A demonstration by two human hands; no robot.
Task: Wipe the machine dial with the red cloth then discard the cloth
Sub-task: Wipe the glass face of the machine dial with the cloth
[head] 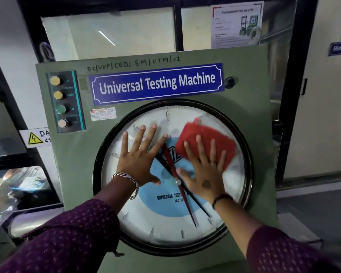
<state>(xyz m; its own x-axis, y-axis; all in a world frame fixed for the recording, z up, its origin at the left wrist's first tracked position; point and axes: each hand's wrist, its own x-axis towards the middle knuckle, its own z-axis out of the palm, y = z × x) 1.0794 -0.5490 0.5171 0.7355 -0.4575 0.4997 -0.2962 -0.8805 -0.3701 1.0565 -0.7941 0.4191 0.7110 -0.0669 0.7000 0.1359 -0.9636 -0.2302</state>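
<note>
My right grip (204,170) lies flat and released, fingers spread, pressing the red cloth (205,141) against the dial (165,223); the cloth sits under my fingertips at about two o'clock on the glass. My left grip (140,156) is likewise released, palm flat on the glass at ten o'clock, fingers fanned upward, a chain bracelet (126,179) at the wrist. Both forearms reach forward in purple dotted sleeves. The dial face reads "UNIVERSAL TESTI…". At twelve o'clock above it, a blue nameplate (157,83) says "Universal Testing Machine", with "SM|UTM|01" handwritten higher.
</note>
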